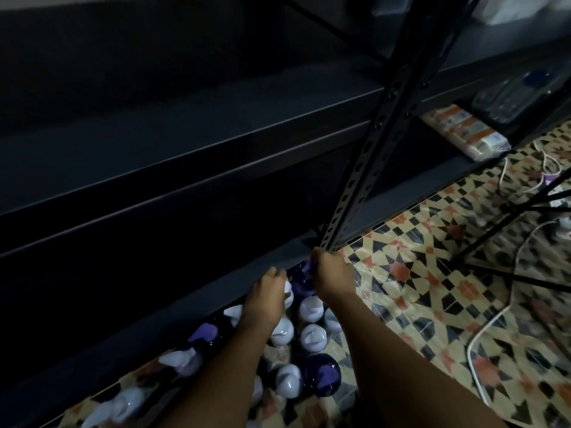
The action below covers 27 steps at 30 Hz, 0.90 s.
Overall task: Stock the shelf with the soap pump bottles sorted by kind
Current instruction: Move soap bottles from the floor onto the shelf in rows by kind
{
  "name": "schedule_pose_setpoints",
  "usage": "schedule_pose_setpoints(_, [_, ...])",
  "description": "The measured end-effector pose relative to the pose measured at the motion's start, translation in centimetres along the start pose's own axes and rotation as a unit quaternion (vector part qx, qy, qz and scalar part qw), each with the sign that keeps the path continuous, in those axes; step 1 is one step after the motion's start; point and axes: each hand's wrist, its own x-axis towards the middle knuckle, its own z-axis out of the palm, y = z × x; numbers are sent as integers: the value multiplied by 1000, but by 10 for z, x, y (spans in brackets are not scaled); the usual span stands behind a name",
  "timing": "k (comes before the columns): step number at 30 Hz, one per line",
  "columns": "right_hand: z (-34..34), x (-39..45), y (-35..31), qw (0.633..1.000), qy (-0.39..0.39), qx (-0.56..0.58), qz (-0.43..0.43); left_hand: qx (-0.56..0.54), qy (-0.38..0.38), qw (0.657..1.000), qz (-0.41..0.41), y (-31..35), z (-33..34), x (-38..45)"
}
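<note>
Several soap pump bottles stand on the patterned floor in front of a dark metal shelf (185, 125). Some are white (312, 337), others dark purple (323, 373). My right hand (332, 278) grips the pump top of a dark purple bottle (299, 281) at the far end of the group, close to the shelf's bottom edge. My left hand (267, 296) is curled round the top of a white bottle (289, 294) just beside it. The shelf boards in front of me look bare and dark.
A perforated shelf upright (367, 156) stands right beyond my right hand. Orange-and-white packs (463, 134) lie on the neighbouring shelf to the right. White cables (491, 329) and thin black stand legs (506, 230) cross the tiled floor on the right.
</note>
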Motion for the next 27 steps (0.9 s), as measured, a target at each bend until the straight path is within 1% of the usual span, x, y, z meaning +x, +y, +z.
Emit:
schedule_pose_setpoints(5, [-28,-20,-10,999,20,0,-34,-32,59,998,11,-3,-30,-20])
schedule_pose_setpoints(7, [-45,-32,-16,998,38,7,-47,-54,91,994,32,-3,-45,-29])
schedule_pose_setpoints(9, [-66,-44,-24,996,62,19,-59,-99,132,985,50,-2,-61,-40])
schedule_pose_setpoints(12, [-98,-63,-35,992,89,38,-85,-204,174,960,79,3,-93,-61])
schedule_pose_setpoints(14, [-119,-77,-41,988,100,54,-103,-274,180,941,82,7,-116,-77])
schedule_pose_setpoints(17, [-148,-97,-48,980,108,118,-116,-362,174,913,71,12,-148,-99])
schedule_pose_setpoints(21, [-179,-129,-53,955,149,164,-198,-491,145,857,63,24,-183,-134])
schedule_pose_setpoints(24, [-195,-154,-59,927,204,213,-232,-514,149,843,51,31,-204,-160])
schedule_pose_setpoints(27, [-203,-171,-68,897,254,262,-249,-536,140,831,36,34,-219,-181])
